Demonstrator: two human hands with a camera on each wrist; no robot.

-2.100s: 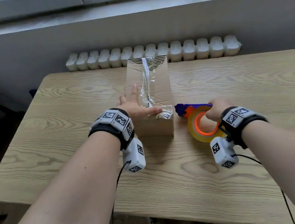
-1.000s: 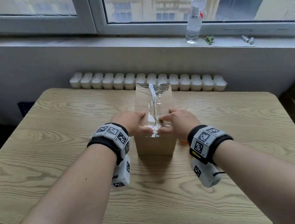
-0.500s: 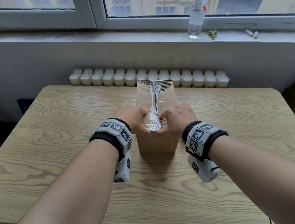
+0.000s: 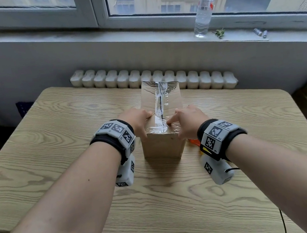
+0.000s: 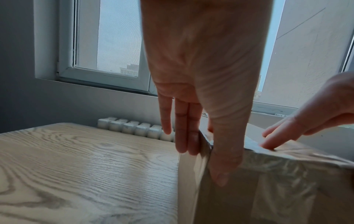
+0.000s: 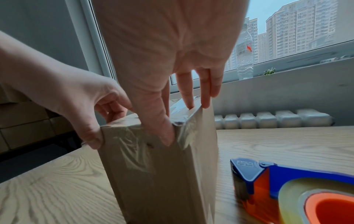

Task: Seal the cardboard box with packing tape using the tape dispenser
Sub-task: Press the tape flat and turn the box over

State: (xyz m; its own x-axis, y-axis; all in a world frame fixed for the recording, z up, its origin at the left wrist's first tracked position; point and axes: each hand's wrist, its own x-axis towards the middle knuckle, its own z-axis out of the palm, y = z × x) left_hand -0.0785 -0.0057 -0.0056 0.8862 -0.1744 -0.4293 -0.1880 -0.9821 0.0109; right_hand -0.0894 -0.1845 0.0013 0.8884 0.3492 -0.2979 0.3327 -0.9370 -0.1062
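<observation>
Box sits mid-frame on the tabletop in the head view, clear tape running down the middle of its top and crinkled over the near edge. Both hands are on that near end. Left hand is at the left corner, fingers straight down the side, thumb flat on the front face, so open and pressing. Right hand is at the right corner, straight fingers touching the top edge, thumb pressing the tape down on the front, also open. Dispenser lies on the tabletop at lower right of the right wrist view, just beside the box, nobody touching it. Bottle on the windowsill, upper right.
</observation>
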